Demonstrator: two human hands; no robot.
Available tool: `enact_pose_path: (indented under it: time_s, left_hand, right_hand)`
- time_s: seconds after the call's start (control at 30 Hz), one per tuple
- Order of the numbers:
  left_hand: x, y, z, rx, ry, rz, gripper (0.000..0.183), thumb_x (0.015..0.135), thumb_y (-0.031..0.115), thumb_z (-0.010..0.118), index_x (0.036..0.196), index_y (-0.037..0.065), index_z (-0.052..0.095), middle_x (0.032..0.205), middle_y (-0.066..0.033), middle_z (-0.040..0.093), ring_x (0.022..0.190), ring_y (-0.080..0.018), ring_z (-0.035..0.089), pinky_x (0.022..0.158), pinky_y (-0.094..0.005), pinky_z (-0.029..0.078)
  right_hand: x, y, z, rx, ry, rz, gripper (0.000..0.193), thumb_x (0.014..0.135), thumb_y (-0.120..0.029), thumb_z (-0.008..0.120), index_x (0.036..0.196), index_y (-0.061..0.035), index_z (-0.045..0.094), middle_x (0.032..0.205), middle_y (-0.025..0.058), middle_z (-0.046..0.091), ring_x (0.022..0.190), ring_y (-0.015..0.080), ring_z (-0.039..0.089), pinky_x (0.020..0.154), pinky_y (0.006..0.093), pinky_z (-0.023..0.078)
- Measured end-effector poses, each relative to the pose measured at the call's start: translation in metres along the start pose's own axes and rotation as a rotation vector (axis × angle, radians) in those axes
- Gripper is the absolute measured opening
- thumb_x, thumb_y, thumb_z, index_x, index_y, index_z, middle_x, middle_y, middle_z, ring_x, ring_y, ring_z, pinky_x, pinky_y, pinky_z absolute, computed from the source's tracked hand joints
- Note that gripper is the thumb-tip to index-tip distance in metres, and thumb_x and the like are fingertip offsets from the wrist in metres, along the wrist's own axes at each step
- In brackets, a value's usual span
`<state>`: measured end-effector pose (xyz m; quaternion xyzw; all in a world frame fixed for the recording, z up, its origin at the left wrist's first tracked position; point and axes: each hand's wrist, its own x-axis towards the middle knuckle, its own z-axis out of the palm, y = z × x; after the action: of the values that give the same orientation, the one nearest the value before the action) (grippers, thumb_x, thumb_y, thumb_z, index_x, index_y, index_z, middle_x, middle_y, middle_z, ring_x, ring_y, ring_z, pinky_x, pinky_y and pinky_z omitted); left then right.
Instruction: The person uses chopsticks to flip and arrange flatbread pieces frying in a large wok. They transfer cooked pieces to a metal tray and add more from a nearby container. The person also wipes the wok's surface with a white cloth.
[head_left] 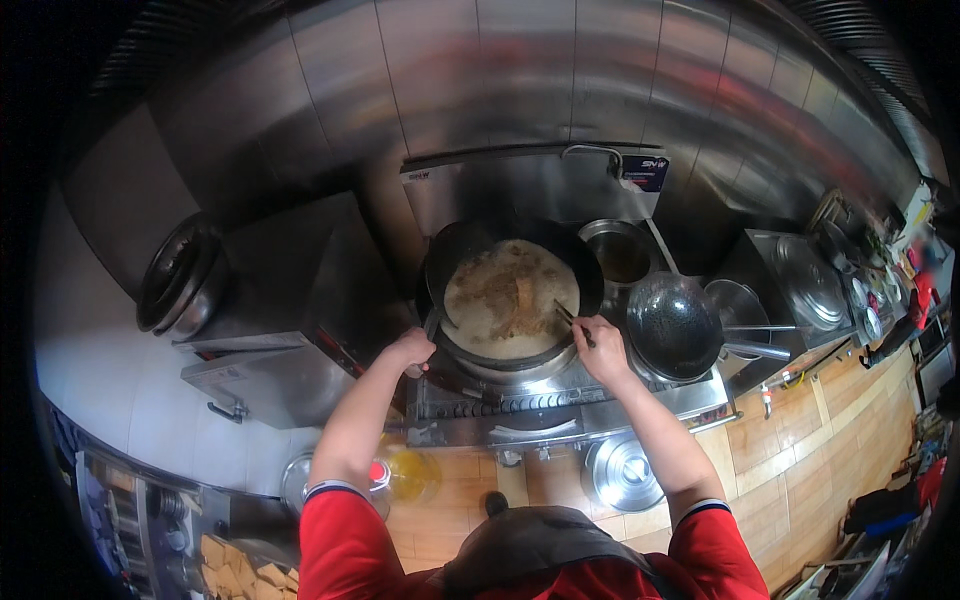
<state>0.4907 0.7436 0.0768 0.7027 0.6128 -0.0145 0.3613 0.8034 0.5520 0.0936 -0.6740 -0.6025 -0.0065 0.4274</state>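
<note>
A large black wok (588,262) sits on the stove, full of pale frothing liquid (470,300) with brown pieces of food (522,300) at its middle. At the wok's near right side, my right hand (602,352) is closed around the dark handle of a utensil (563,310) that dips into the liquid; its head is hidden there. My left hand (412,350) is closed at the near left rim. From it a dark, thin handle (432,322) reaches up to the wok's edge, and what kind of tool it belongs to I cannot make out.
Right of the wok stand a round pot (615,252) and a second wok (674,325) with its handle pointing right. Stacked metal bowls (182,280) are at the left. Below the stove are a round metal lid (625,472) and a container of yellow liquid (412,474).
</note>
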Motion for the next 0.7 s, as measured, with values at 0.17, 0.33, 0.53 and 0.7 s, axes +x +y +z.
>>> enact_pose_path:
  time_s: [0.17, 0.33, 0.53, 0.7]
  left_hand:
    - [0.003, -0.001, 0.020, -0.368, -0.203, -0.092, 0.019, 0.085, 0.008, 0.060, 0.092, -0.009, 0.056, 0.070, -0.0150, 0.061, 0.054, -0.0224, 0.061, 0.045, -0.0369, 0.051]
    - [0.009, 0.004, 0.031, -0.486, -0.373, -0.104, 0.014, 0.083, 0.006, 0.062, 0.080, -0.007, 0.058, 0.067, -0.0146, 0.061, 0.054, -0.0228, 0.060, 0.044, -0.0353, 0.049]
    - [0.008, 0.026, 0.049, -0.592, -0.513, -0.083, 0.016, 0.085, 0.007, 0.061, 0.072, -0.001, 0.057, 0.065, -0.0113, 0.059, 0.053, -0.0193, 0.058, 0.046, -0.0302, 0.048]
    - [0.006, 0.033, 0.063, -0.757, -0.561, -0.087, 0.014, 0.085, 0.007, 0.060, 0.073, -0.001, 0.058, 0.063, -0.0111, 0.059, 0.054, -0.0196, 0.058, 0.048, -0.0314, 0.048]
  right_hand:
    - [-0.010, 0.003, -0.009, 0.077, 0.043, 0.036, 0.016, 0.088, -0.012, 0.060, 0.097, -0.0006, 0.068, 0.087, 0.0172, 0.064, 0.078, 0.0315, 0.066, 0.067, 0.0355, 0.052]
    - [-0.019, -0.004, -0.015, 0.154, 0.058, 0.148, 0.016, 0.087, -0.013, 0.061, 0.094, -0.0006, 0.069, 0.091, 0.0188, 0.065, 0.082, 0.0358, 0.064, 0.073, 0.0397, 0.051]
    - [-0.027, -0.002, -0.021, 0.141, 0.114, 0.128, 0.016, 0.087, -0.013, 0.061, 0.096, -0.0017, 0.068, 0.086, 0.0193, 0.063, 0.077, 0.0367, 0.063, 0.068, 0.0411, 0.051]
    - [-0.029, -0.010, -0.024, 0.068, 0.117, 0.105, 0.017, 0.087, -0.013, 0.060, 0.098, -0.0025, 0.067, 0.087, 0.0189, 0.062, 0.076, 0.0371, 0.063, 0.067, 0.0419, 0.051]
